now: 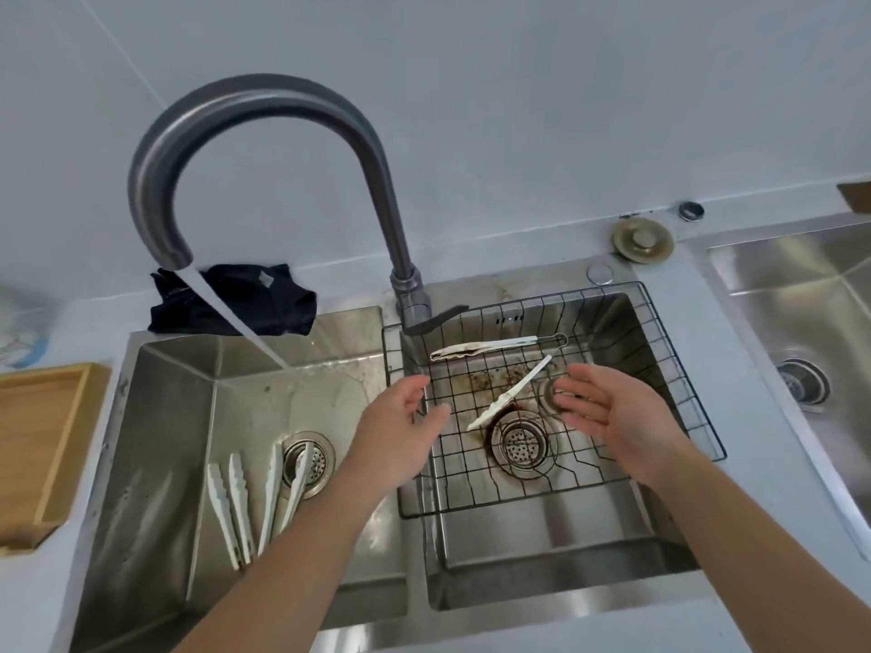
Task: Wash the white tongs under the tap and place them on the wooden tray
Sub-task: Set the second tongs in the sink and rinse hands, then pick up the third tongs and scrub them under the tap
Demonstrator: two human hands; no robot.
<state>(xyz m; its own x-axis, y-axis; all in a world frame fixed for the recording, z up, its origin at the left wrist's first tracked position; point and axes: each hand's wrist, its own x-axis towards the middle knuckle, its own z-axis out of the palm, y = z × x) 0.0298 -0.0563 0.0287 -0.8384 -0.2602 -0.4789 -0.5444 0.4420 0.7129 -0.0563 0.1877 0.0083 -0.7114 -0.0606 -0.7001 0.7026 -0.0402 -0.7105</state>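
**Steel sink, tap running, tongs not yet in hand**

Steel is most of what lies before you: a double sink [330, 351] with the tap [264, 115] arched over the left basin and pouring a stream [245, 322] into it. A black wire rack [660, 369] sits across the right basin. At the far left, on the counter, the wooden tray [42, 440] stands bare.

Your left hand [400, 426] and right hand [608, 407] hover over the rack, fingers spread and loose, gripping nothing. Between them one pair of white tongs [511, 393] rests on the wires above the drain. Its long axis runs diagonally: the wider tip end points near and left, the narrower end far and right. A second, stained pair [485, 347] lies almost level along the rack's far side, and more pairs [254, 501] lie in the left basin beside its drain.

You seem to be at the pick-up step, with no washing begun on this pair. The next move probably calls for closing one hand round the diagonal tongs, along their length, and then carrying them left under the stream.
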